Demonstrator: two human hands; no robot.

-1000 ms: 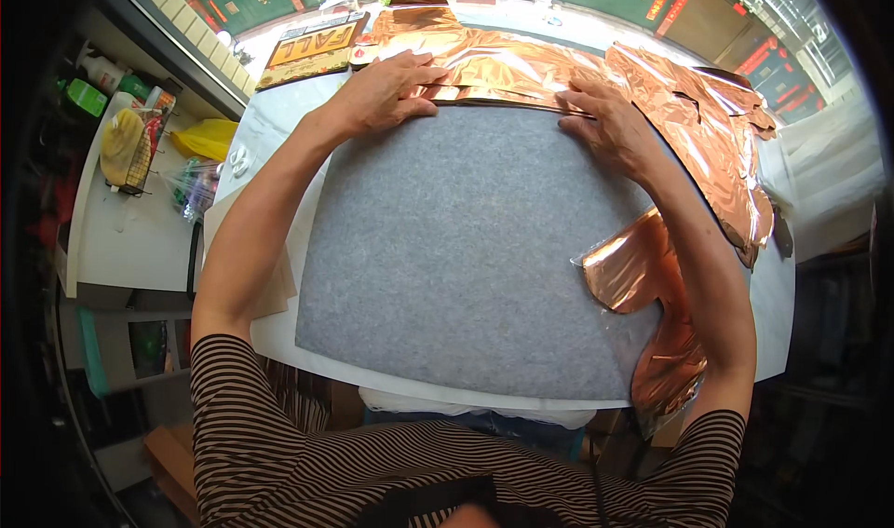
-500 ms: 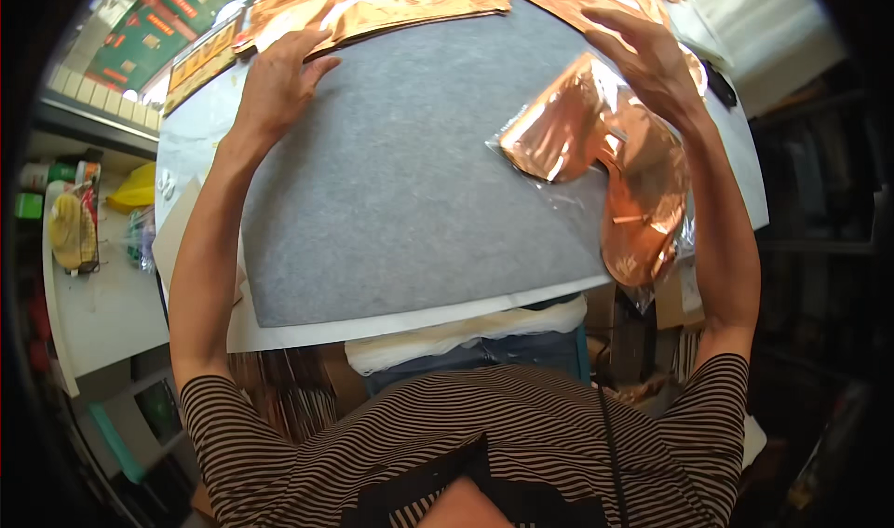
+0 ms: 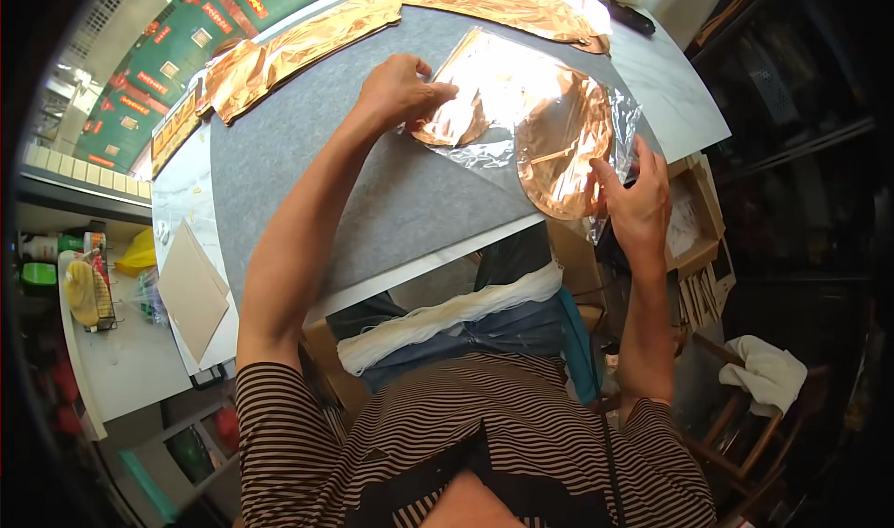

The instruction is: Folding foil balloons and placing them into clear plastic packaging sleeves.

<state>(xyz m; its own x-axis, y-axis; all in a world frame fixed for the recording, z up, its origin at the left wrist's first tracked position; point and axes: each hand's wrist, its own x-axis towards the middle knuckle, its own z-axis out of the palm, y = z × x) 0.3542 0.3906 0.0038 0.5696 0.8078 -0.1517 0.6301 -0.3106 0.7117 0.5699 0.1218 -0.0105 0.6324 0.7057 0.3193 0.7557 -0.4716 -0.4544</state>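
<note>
A copper-coloured foil piece point(image 3: 563, 146) with a rounded lobe lies in a clear plastic bag point(image 3: 494, 155) on the grey mat point(image 3: 372, 207). Glare washes out its middle. At the bag's left edge is my left hand point(image 3: 400, 90), thumb and fingers closed in a pinch on the bag. My right hand point(image 3: 638, 207) is by the bag's right edge, its thumb at the rounded lobe and its fingers spread apart from it. Whether it grips any of the film does not show clearly.
Wrinkled copper foil sheets point(image 3: 307, 53) line the mat's far edge. A dark object point(image 3: 631, 18) lies at the far right of the marble-patterned table point(image 3: 675, 109). Beige board point(image 3: 193, 291) rests at left. White strands point(image 3: 452, 316) lie across my lap. A chair with white cloth point(image 3: 765, 374) stands right.
My view has turned to the right. Both hands have left the far foil sheets and come to the bagged foil piece, the left at its left edge, the right at its right.
</note>
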